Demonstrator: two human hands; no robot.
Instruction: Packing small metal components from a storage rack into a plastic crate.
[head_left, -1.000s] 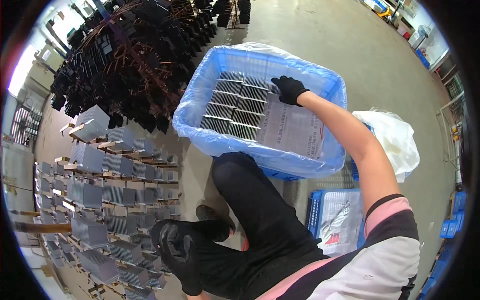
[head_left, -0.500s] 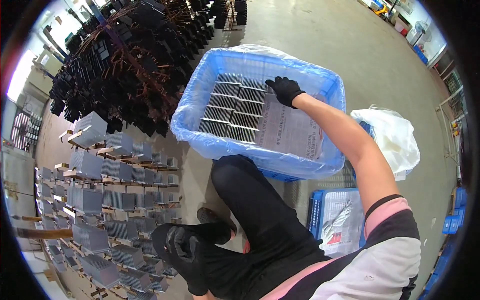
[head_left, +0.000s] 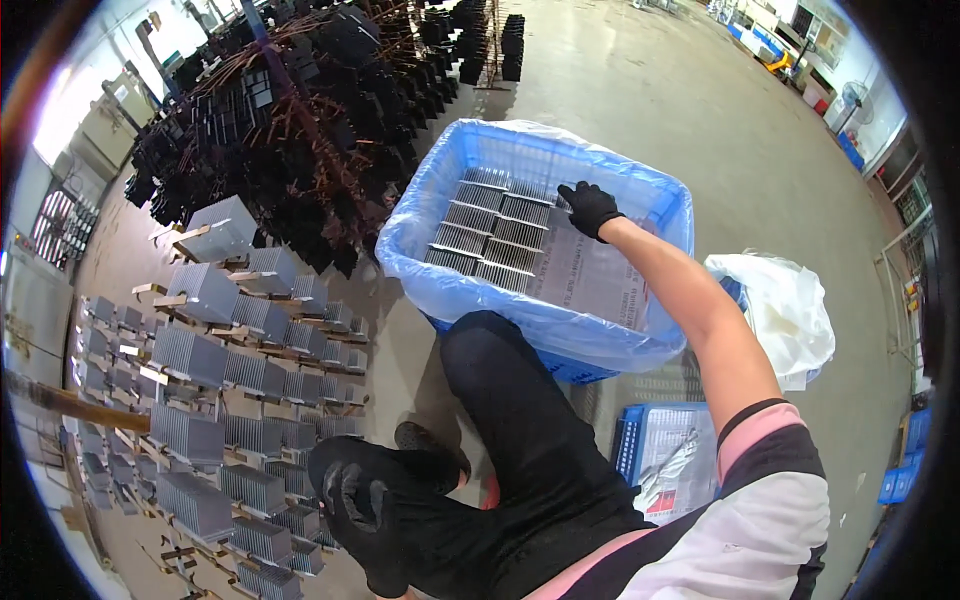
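Finned blocks (head_left: 514, 236) rowed in lined bin (head_left: 540, 325). I'd guess stiff, fins bendable; grip outer sides. Right hand (head_left: 590, 208) at row end, left hand (head_left: 358, 505) low; can't tell either's fingers.

worn by the person: black gloves (head_left: 590, 210), black trousers (head_left: 525, 400), dark shoe (head_left: 422, 440), white top (head_left: 705, 560) with pink-and-black sleeve bands (head_left: 755, 438).
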